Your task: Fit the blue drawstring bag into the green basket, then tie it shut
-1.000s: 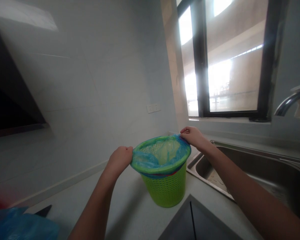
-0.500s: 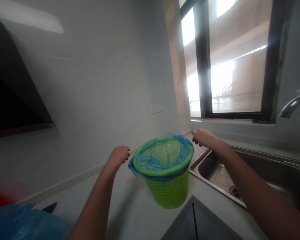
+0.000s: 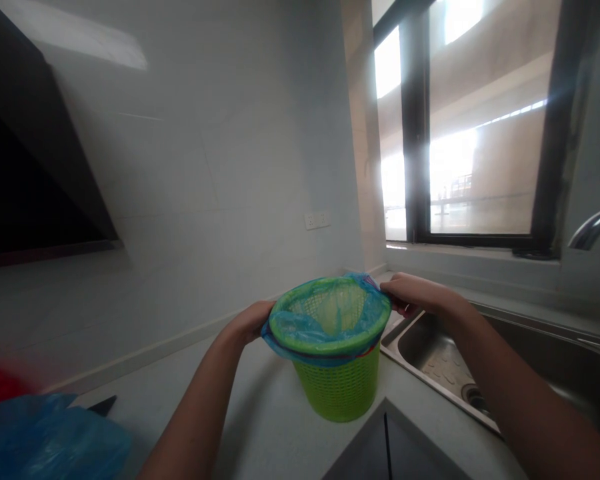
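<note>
A green mesh wastebasket point(image 3: 337, 390) stands upright on the counter, lined with a thin blue plastic bag point(image 3: 305, 327) folded out over its rim. At the left of the rim, my left hand point(image 3: 253, 321) is closed on the bag's overhanging edge; its fingertips are hidden behind the basket. My right hand point(image 3: 405, 292) pinches the bag at the right of the rim, thumb on top and fingers curled under. Inside the basket the bag sags loosely against the mesh wall.
A steel sink point(image 3: 440, 360) with a faucet point(image 3: 595, 227) lies to the right. Crumpled blue plastic point(image 3: 55, 440) and a red item point(image 3: 3, 387) are at the lower left. A dark grey panel point(image 3: 395, 447) is in front of the basket. Wall sockets point(image 3: 317, 220) are behind.
Both hands have moved in from beside the basket to its rim and closed on the bag's edge. The basket stays in place; the view has shifted slightly.
</note>
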Available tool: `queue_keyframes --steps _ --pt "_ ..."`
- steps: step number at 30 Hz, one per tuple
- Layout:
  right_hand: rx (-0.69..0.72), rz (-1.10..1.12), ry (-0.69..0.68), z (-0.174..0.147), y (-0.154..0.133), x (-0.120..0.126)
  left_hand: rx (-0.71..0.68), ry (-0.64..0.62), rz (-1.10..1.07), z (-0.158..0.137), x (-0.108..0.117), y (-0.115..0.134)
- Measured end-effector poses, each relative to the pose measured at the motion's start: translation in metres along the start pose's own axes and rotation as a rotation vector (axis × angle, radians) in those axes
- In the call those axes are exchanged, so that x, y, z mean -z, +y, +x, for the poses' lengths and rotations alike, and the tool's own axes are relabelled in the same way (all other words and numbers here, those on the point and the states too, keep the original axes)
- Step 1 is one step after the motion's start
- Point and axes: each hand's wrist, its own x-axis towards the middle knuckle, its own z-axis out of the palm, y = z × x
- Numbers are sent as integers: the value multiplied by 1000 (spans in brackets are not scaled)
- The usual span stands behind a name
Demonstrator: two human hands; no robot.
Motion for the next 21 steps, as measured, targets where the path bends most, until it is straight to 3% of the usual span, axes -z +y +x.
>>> queue_keyframes --steps 9,16,21 --pt "-51 19 20 -4 -3 0 13 22 -35 -3 -7 2" --pt "5 -113 -312 -12 8 18 63 -26 -64 2 -5 0" --pt "80 -126 -430 -11 15 24 63 -31 -73 7 -6 -4"
